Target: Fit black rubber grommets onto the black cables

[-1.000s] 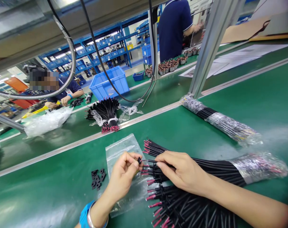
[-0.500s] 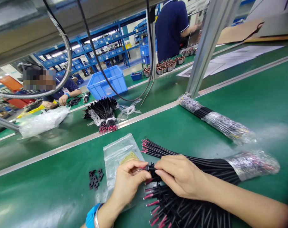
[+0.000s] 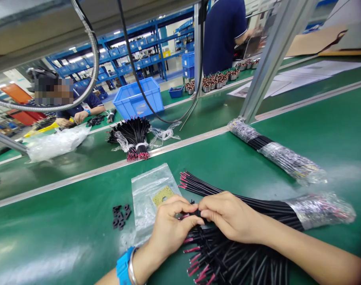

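Observation:
My left hand [image 3: 172, 221] pinches the end of a black cable, where a bit of red wire shows and a small black plastic clip seems to sit. Close against it, the fingers of my right hand [image 3: 232, 215] are closed on the same cable; they hide most of the clip. Under my hands lies a fanned pile of black cables [image 3: 251, 259] with red wire ends and black clips. Straight black cables [image 3: 272, 206] reach from a plastic-wrapped bundle behind my right hand. Several loose black clips [image 3: 120, 217] rest left of a clear plastic bag [image 3: 143, 194].
A yellowish square plate [image 3: 162, 195] shows at the bag. Another wrapped cable bundle [image 3: 275, 150] lies by the metal post [image 3: 266, 63]. Beyond the metal strip are tied cables [image 3: 135, 134] and a blue bin [image 3: 138, 99]. Two co-workers are across the bench; a black cable hangs overhead.
My left hand has shifted slightly right, closer to my right hand, and its fingers cover more of the clip. The whole view has shifted a little.

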The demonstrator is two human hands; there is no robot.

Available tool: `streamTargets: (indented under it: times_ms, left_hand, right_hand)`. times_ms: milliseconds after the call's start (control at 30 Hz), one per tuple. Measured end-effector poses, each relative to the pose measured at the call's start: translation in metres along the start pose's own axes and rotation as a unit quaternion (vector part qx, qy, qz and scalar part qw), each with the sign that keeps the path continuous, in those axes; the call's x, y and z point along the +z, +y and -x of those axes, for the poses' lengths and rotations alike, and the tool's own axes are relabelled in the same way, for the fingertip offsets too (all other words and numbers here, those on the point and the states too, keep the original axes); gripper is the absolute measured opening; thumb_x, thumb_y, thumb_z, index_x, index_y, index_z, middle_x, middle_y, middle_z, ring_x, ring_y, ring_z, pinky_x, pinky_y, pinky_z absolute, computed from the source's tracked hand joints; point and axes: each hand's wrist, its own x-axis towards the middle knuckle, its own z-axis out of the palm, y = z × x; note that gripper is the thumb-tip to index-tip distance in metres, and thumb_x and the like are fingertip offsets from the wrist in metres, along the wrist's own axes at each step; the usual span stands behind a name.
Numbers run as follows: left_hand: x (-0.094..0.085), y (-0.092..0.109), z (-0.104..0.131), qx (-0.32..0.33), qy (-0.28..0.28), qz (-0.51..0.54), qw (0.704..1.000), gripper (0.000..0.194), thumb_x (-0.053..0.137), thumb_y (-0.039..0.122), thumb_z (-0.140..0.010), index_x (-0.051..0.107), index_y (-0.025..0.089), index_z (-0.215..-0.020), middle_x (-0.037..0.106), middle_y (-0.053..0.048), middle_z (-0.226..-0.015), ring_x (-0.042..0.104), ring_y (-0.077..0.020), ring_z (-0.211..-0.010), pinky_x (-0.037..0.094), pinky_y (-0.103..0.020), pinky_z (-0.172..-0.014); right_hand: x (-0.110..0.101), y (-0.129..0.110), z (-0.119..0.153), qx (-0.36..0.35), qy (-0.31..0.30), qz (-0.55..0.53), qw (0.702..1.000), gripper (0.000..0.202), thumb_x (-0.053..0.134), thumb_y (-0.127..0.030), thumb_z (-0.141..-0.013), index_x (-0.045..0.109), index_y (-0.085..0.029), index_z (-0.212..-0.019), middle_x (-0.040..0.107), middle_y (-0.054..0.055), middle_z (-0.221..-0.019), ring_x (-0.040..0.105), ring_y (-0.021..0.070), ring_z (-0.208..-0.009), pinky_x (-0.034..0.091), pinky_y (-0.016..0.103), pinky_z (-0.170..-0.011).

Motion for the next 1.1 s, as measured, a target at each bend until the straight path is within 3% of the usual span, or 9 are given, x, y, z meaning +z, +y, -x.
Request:
streamTargets:
  times_ms: [200, 300, 400, 600, 700, 767, 900, 1000, 1100]
  left_hand:
    - [-0.013, 0.0, 0.004, -0.026, -0.036, 0.006, 0.999, 0.032, 0.081, 0.025, -0.066, 0.067, 0.019, -0.094, 0.066, -0.004, -0.082, 0.062, -0.0162, -0.073, 0.053, -0.028, -0.068]
    - [-0.017, -0.002, 0.009, -0.046, -0.038, 0.046, 0.997, 0.031, 0.07, 0.018, -0.075, 0.058, 0.019, -0.104, 0.067, -0.005, -0.092, 0.065, -0.016, -0.081, 0.055, -0.03, -0.076]
    - [-0.014, -0.004, 0.011, -0.053, -0.031, 0.047, 0.997, 0.022, 0.062, 0.014, -0.079, 0.054, 0.019, -0.099, 0.069, -0.004, -0.089, 0.067, -0.0149, -0.08, 0.055, -0.029, -0.076]
    - [-0.007, -0.003, 0.013, -0.055, -0.009, 0.012, 0.998, 0.022, 0.062, 0.014, -0.076, 0.05, 0.02, -0.093, 0.069, -0.002, -0.082, 0.068, -0.0138, -0.073, 0.055, -0.027, -0.07]
    - [-0.012, 0.001, 0.018, -0.039, -0.039, -0.023, 0.998, 0.022, 0.061, 0.012, -0.075, 0.051, 0.021, -0.093, 0.068, -0.001, -0.08, 0.065, -0.0136, -0.07, 0.054, -0.027, -0.068]
    - [-0.018, 0.005, 0.022, -0.014, -0.08, -0.056, 0.995, 0.021, 0.06, 0.009, -0.072, 0.054, 0.021, -0.089, 0.067, -0.001, -0.079, 0.063, -0.0142, -0.07, 0.052, -0.027, -0.068]
    - [-0.028, 0.012, 0.024, 0.029, -0.129, -0.092, 0.987, 0.021, 0.059, 0.008, -0.068, 0.059, 0.021, -0.084, 0.067, -0.001, -0.079, 0.062, -0.0165, -0.075, 0.049, -0.029, -0.073]
    - [-0.035, 0.016, 0.017, 0.019, -0.12, -0.111, 0.986, 0.013, 0.059, 0.013, -0.075, 0.061, 0.021, -0.085, 0.068, -0.001, -0.08, 0.063, -0.0164, -0.076, 0.049, -0.029, -0.074]
    - [-0.053, 0.021, 0.009, -0.012, -0.103, -0.153, 0.983, 0.007, 0.057, 0.021, -0.083, 0.063, 0.022, -0.084, 0.069, 0.0, -0.08, 0.063, -0.016, -0.076, 0.048, -0.028, -0.073]
  right_hand:
    - [-0.005, -0.006, -0.003, 0.032, -0.01, 0.026, 0.999, 0.026, 0.039, -0.019, -0.093, 0.057, -0.019, -0.075, 0.06, 0.0, -0.064, 0.052, 0.012, -0.055, 0.038, 0.022, -0.056]
    - [-0.004, -0.006, -0.003, 0.037, -0.011, 0.035, 0.999, 0.024, 0.039, -0.02, -0.093, 0.058, -0.018, -0.077, 0.06, 0.001, -0.065, 0.053, 0.0125, -0.056, 0.038, 0.023, -0.056]
    - [0.0, -0.005, -0.002, 0.034, -0.008, 0.047, 0.998, 0.024, 0.038, -0.02, -0.093, 0.057, -0.018, -0.078, 0.059, 0.001, -0.064, 0.053, 0.013, -0.057, 0.038, 0.023, -0.056]
    - [0.001, -0.008, -0.001, 0.02, -0.012, 0.06, 0.998, 0.025, 0.037, -0.018, -0.093, 0.057, -0.017, -0.078, 0.058, 0.002, -0.064, 0.051, 0.0136, -0.056, 0.038, 0.025, -0.056]
    - [-0.007, -0.009, -0.004, 0.021, -0.052, 0.034, 0.998, 0.023, 0.042, -0.018, -0.093, 0.059, -0.018, -0.077, 0.06, 0.0, -0.066, 0.054, 0.012, -0.058, 0.041, 0.023, -0.059]
    - [-0.009, -0.006, -0.006, 0.039, -0.035, 0.04, 0.998, 0.021, 0.043, -0.019, -0.093, 0.061, -0.018, -0.081, 0.063, 0.001, -0.072, 0.057, 0.0122, -0.065, 0.043, 0.023, -0.064]
    - [-0.001, 0.006, -0.011, 0.113, 0.038, 0.228, 0.966, 0.011, 0.052, -0.015, -0.087, 0.062, -0.018, -0.086, 0.064, 0.004, -0.082, 0.06, 0.0179, -0.08, 0.046, 0.027, -0.071]
    - [0.009, 0.009, -0.015, 0.158, -0.002, 0.336, 0.929, 0.006, 0.061, -0.012, -0.08, 0.062, -0.017, -0.084, 0.064, 0.006, -0.084, 0.061, 0.0208, -0.083, 0.047, 0.027, -0.067]
    - [0.013, 0.007, -0.021, 0.165, -0.044, 0.375, 0.911, 0.005, 0.061, -0.011, -0.081, 0.062, -0.016, -0.081, 0.065, 0.007, -0.083, 0.062, 0.0224, -0.081, 0.048, 0.029, -0.065]
